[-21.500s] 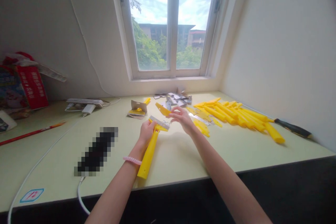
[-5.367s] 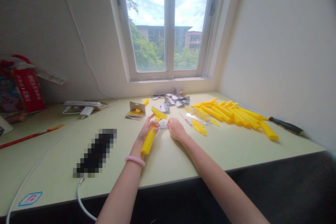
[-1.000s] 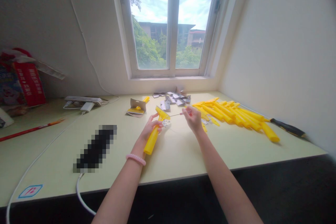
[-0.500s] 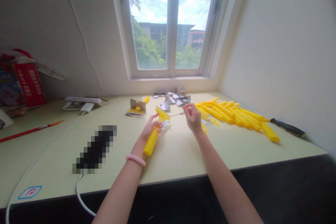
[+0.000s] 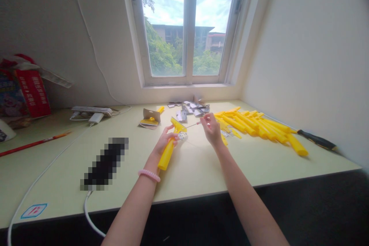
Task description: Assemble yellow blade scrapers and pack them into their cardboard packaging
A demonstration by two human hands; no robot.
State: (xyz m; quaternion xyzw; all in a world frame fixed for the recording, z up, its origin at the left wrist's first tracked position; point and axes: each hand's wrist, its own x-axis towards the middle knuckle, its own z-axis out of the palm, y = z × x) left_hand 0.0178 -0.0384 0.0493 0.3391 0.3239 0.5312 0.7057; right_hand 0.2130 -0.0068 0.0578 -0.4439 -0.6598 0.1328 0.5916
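My left hand (image 5: pixel 165 142) grips the handle of a yellow plastic scraper (image 5: pixel 166 153), whose head points up and away at the middle of the desk. My right hand (image 5: pixel 211 130) pinches a slim screwdriver (image 5: pixel 191 125) with a small red handle. Its thin metal shaft reaches left towards the scraper head, and I cannot tell whether the tip touches it. Just right of the scraper head lies a small heap of silver screws (image 5: pixel 182 135), close to my left fingers.
Many yellow scraper handles (image 5: pixel 253 125) lie heaped to the right, and a black-handled tool (image 5: pixel 317 142) lies beyond them. Metal blade packets (image 5: pixel 187 108) and a cardboard-backed scraper (image 5: pixel 150 116) stand at the back. A pixelated object (image 5: pixel 105 163), a power strip (image 5: pixel 90 110) and a pencil (image 5: pixel 34 144) lie to the left.
My right hand has shifted slightly left, bringing the screwdriver shaft closer to the scraper head. My left hand and the scraper have barely moved.
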